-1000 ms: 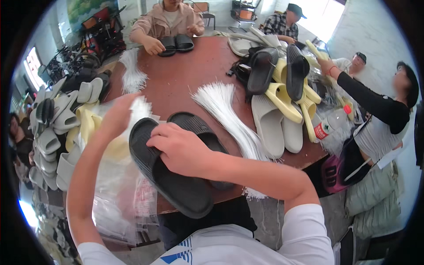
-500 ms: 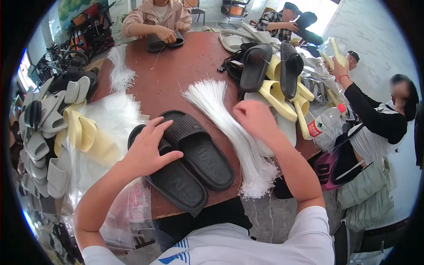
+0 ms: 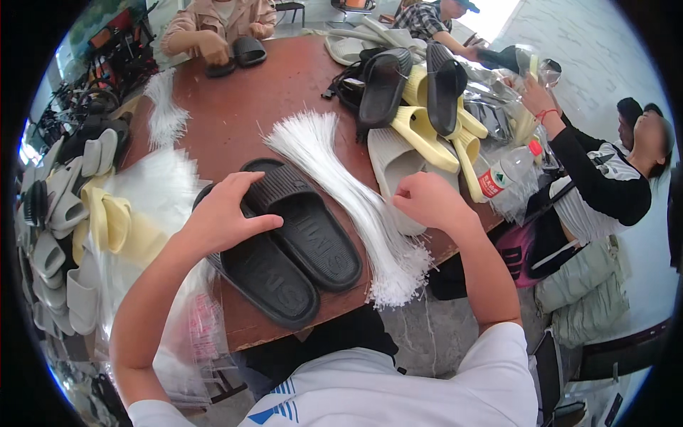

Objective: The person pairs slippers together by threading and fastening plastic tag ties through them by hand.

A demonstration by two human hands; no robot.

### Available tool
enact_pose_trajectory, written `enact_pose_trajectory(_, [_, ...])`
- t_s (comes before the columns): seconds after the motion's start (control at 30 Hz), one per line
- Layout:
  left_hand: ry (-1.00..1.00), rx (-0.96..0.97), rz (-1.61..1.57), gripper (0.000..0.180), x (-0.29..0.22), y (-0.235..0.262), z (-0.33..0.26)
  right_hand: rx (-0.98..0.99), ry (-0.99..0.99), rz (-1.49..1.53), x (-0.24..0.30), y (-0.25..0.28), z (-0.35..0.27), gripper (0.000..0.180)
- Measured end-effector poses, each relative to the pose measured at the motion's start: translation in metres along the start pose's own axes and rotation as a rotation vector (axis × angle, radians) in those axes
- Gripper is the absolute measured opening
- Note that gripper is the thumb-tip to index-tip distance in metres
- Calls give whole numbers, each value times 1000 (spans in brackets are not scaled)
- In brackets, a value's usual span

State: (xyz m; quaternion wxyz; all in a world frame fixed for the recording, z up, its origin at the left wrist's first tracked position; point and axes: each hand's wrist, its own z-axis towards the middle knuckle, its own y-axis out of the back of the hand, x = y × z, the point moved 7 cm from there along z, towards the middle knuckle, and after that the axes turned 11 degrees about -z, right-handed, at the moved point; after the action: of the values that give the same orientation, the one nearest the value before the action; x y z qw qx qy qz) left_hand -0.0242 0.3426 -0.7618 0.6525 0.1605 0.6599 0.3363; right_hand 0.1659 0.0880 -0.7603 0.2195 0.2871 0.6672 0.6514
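A pair of black slide slippers lies side by side on the table in front of me, soles down. My left hand (image 3: 220,213) rests over the strap of the left slipper (image 3: 274,281), fingers stretched out and thumb spread toward the right slipper (image 3: 327,245). Just right of the pair is a long bundle of thin white plastic ties (image 3: 345,181). My right hand (image 3: 434,203) is beside that bundle, thumb and fingers pinched together. Whatever it may hold is too thin to make out.
Black, yellow and grey slippers (image 3: 423,139) are heaped right of the ties, near a plastic bottle (image 3: 505,171). Clear bags (image 3: 156,192) and stacked slippers (image 3: 82,292) lie left. A smaller tie bundle (image 3: 165,107) is farther off. Several people work around the brown table (image 3: 235,107).
My right hand has moved right, off the tie bundle. My left hand stays on the slippers. Across the table, a person's black slippers now sit apart. The whole view has shifted slightly.
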Motion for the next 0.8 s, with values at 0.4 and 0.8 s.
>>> enact_pose_trajectory(0.4, [-84, 195, 50, 67, -18, -5, 9, 58, 1, 74, -30, -11, -22, 24])
enact_pose_trajectory(0.8, [-773, 49, 28, 51, -175, -83, 78, -311, -14, 668, -36, 45, -49, 17])
